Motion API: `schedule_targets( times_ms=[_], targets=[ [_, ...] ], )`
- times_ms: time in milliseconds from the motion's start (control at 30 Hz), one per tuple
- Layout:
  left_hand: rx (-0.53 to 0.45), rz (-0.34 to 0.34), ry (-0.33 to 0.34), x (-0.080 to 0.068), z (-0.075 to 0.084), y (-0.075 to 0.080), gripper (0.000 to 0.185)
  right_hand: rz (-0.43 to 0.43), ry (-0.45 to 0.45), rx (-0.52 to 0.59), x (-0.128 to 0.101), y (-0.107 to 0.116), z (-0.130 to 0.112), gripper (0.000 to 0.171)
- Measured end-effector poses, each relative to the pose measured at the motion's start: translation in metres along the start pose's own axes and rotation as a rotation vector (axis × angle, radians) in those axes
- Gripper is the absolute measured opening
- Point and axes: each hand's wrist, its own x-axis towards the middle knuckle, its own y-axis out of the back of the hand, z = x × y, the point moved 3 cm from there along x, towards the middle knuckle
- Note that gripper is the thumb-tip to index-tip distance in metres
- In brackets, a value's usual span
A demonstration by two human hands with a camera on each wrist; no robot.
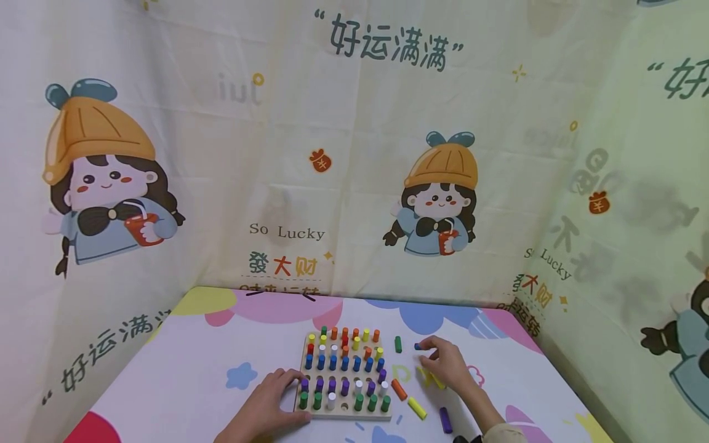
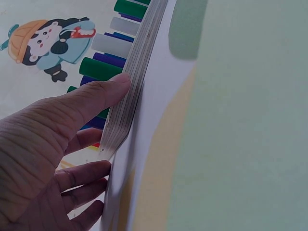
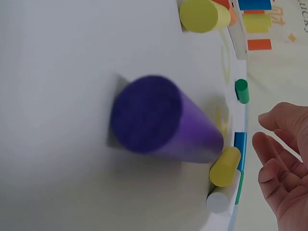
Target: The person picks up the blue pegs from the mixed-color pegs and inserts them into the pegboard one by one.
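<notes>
A wooden pegboard [image 1: 346, 413] stands upright with rows of coloured pegs in its holes. My left hand [image 1: 268, 400] holds it by the near left corner. The left thumb [image 2: 103, 91] presses on the layered edge, and the other fingers lie around the left side. My right hand [image 1: 445, 364] is reached out to the right of the board, its thumb and forefinger slightly apart at a blue peg [image 1: 418, 347]. In the right wrist view that blue peg [image 3: 240, 150] lies on the table in front of the fingertips, and nothing shows between them.
Right of the board lie loose pegs: a green peg [image 1: 398, 344], an orange peg [image 1: 399, 389], a yellow peg [image 1: 417, 408] and a purple peg [image 1: 445, 420]. A white peg [image 3: 218, 202] lies by another yellow peg [image 3: 225, 167]. A printed curtain [image 1: 354, 246] hangs behind the table.
</notes>
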Motion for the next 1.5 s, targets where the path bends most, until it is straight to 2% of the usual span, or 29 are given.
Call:
schedule_targets(
  times_ms=[400,767,1167,1500],
  targets=[
    [-0.013,-0.018,-0.007,0.001,-0.002,0.000,0.071,0.001,-0.011,0.008,0.005,0.002,0.008,0.018],
    [-0.011,-0.025,-0.004,0.001,-0.001,0.001,0.069,-0.006,-0.079,-0.045,0.010,0.005,0.019,0.020],
    [-0.007,-0.030,0.023,0.001,-0.001,0.000,0.068,-0.019,-0.064,-0.076,0.016,0.008,0.018,0.021],
    [-0.016,-0.039,-0.006,0.002,-0.003,0.000,0.066,-0.059,-0.094,-0.114,0.024,0.005,0.023,0.021]
  ],
)
